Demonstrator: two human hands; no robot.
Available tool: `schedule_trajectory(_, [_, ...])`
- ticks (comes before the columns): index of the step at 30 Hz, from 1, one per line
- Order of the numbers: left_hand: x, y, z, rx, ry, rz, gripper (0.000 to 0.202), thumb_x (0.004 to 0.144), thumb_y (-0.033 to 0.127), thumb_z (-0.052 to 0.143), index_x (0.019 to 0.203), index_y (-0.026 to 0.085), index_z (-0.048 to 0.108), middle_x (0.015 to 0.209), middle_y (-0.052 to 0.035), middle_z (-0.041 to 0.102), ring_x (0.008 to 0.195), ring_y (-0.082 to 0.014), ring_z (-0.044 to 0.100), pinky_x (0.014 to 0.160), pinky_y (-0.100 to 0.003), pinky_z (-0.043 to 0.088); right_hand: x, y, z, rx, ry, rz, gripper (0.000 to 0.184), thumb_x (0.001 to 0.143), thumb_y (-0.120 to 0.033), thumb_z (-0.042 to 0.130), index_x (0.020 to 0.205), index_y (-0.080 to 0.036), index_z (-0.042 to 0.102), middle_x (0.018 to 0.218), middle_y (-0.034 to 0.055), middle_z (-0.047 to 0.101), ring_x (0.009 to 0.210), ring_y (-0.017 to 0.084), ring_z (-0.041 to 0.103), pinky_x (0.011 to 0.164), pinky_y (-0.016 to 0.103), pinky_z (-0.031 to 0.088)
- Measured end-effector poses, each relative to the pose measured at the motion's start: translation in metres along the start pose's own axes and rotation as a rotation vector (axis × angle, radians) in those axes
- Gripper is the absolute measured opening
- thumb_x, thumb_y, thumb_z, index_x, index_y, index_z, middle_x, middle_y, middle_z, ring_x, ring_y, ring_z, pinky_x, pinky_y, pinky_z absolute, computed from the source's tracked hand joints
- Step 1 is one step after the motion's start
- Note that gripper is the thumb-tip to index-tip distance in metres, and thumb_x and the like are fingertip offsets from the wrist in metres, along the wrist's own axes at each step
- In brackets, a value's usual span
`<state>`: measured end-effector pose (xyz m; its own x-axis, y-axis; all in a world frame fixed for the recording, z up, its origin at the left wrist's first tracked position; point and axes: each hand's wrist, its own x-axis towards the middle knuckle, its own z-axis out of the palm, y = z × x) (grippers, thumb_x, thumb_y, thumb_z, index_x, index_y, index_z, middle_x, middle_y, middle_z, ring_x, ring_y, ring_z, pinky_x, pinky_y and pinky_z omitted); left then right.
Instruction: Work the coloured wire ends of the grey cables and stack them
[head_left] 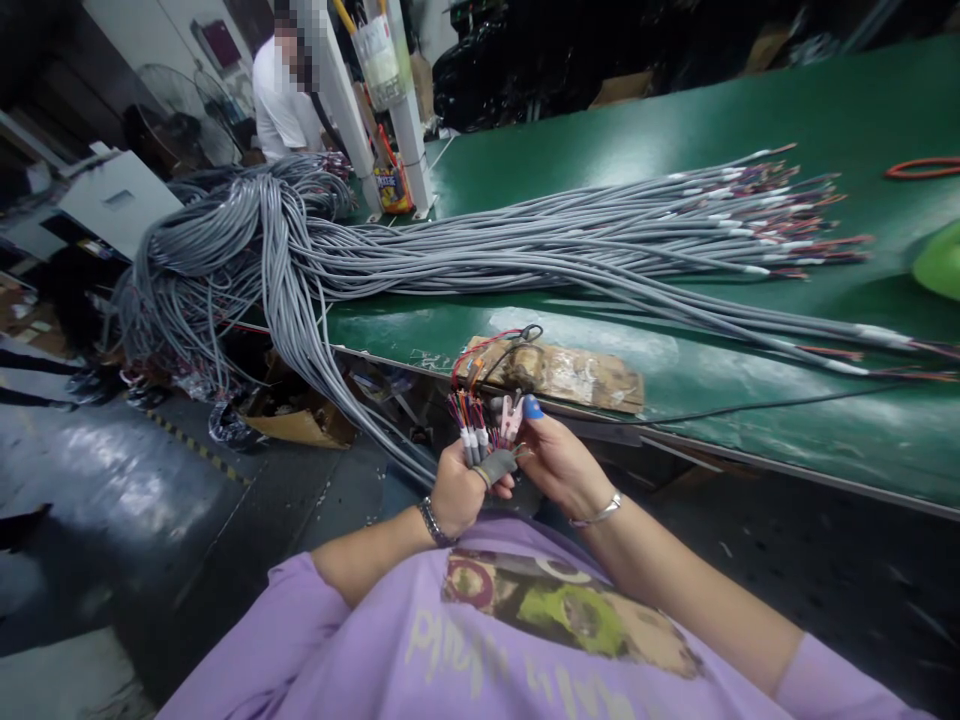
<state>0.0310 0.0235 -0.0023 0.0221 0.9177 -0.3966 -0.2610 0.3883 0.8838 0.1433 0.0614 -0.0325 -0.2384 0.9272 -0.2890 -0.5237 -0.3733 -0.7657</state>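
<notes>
My left hand (466, 492) is closed around a bundle of grey cables (474, 446), their white-sleeved ends upright and thin coloured wires fanning out at the top. A grey wrap covers its thumb. Close beside it, my right hand (561, 462) is closed, with its blue-covered thumb against a pale pink clip (511, 418). Loose thin wires show between the two hands; which of them the clip touches is too small to tell. Just beyond, a worn wooden board (592, 378) with red and black leads lies at the edge of the green table (750, 410).
A long bundle of grey cables (480, 240) stretches across the table and droops off its left end. A white post (409, 130) holds a container of tools. Behind it stands a person in white (281, 110). An orange loop (922, 168) and a green object (941, 262) lie right.
</notes>
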Motion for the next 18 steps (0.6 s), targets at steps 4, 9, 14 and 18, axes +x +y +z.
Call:
schedule_trajectory(4, [-0.003, 0.001, -0.004, 0.010, -0.011, 0.020, 0.050, 0.047, 0.054, 0.084, 0.061, 0.016, 0.055, 0.046, 0.0013, 0.058, 0.037, -0.0089, 0.049, 0.039, -0.022, 0.043, -0.004, -0.001, -0.003, 0.034, -0.022, 0.054, 0.053, 0.067, -0.074, 0.064, 0.074, -0.022, 0.061, 0.062, 0.0010, 0.061, 0.059, 0.017, 0.054, 0.055, 0.030, 0.041])
schedule_trajectory(9, [-0.005, -0.004, -0.015, 0.026, -0.075, 0.025, 0.051, 0.049, 0.056, 0.084, 0.061, 0.015, 0.056, 0.046, 0.0009, 0.058, 0.037, -0.0093, 0.050, 0.039, -0.023, 0.044, -0.010, -0.006, -0.006, 0.124, -0.021, 0.154, 0.047, 0.064, -0.067, 0.071, 0.074, -0.022, 0.064, 0.067, -0.0003, 0.061, 0.059, 0.013, 0.052, 0.057, 0.026, 0.042])
schedule_trajectory(14, [-0.006, -0.003, -0.017, 0.039, -0.040, 0.050, 0.049, 0.051, 0.052, 0.084, 0.063, 0.016, 0.054, 0.047, 0.0015, 0.059, 0.037, -0.0103, 0.052, 0.039, -0.023, 0.045, -0.010, -0.016, -0.001, 0.113, -0.020, 0.137, 0.035, 0.063, -0.051, 0.079, 0.073, -0.021, 0.065, 0.068, -0.0016, 0.061, 0.060, 0.011, 0.051, 0.057, 0.025, 0.042])
schedule_trajectory(18, [-0.005, -0.002, -0.013, 0.026, -0.012, 0.090, 0.048, 0.052, 0.052, 0.084, 0.064, 0.017, 0.053, 0.044, 0.0051, 0.055, 0.036, -0.0092, 0.050, 0.039, -0.022, 0.044, -0.007, -0.018, 0.001, 0.071, 0.013, 0.097, 0.033, 0.060, -0.048, 0.080, 0.068, -0.020, 0.063, 0.064, -0.0015, 0.059, 0.060, 0.013, 0.050, 0.058, 0.027, 0.042])
